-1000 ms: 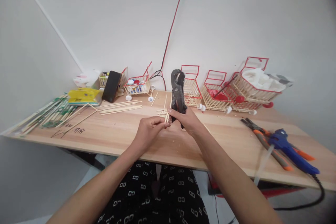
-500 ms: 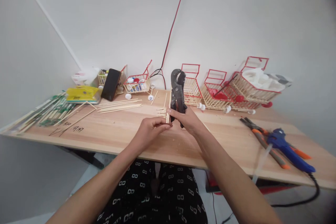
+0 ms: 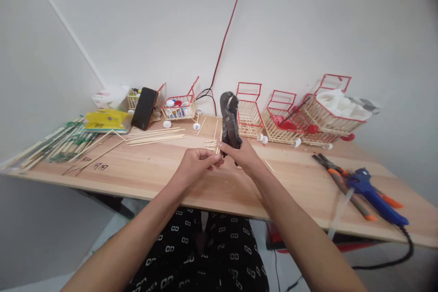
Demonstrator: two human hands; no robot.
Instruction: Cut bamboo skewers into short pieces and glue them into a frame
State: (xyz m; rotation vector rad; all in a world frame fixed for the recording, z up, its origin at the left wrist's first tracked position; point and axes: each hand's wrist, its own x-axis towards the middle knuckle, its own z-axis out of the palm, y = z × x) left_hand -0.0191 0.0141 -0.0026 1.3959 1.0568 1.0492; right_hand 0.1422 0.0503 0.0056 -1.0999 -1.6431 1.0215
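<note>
Compared with half a second ago, the left hand has its thumb higher and laid across the lower ends of the thin sticks, which showed bare against its fingers before; the black hand tool has shifted slightly toward nine o'clock, while the right hand stays wrapped around its handles. The whole view has drifted a little, and the pale stick piece near the right wrist, at three o'clock from where the hands meet, now shows more fully. Hidden by the right hand and its thumb are most of the tool's grip and part of the held sticks; how many sticks there are is hard to count, and whether the tool's head touches them cannot be told. The left thumb and fingers pinch the stick ends; the right fingers are closed about the tool, their tips out of sight, its thumb pressed near the sticks. The left forearm comes in from eight o'clock, the right from between four and five, both cut off by the lower edge. The hands meet over the wooden tabletop, the tool standing nearly upright toward twelve o'clock, with short sticks just beyond at eleven.
</note>
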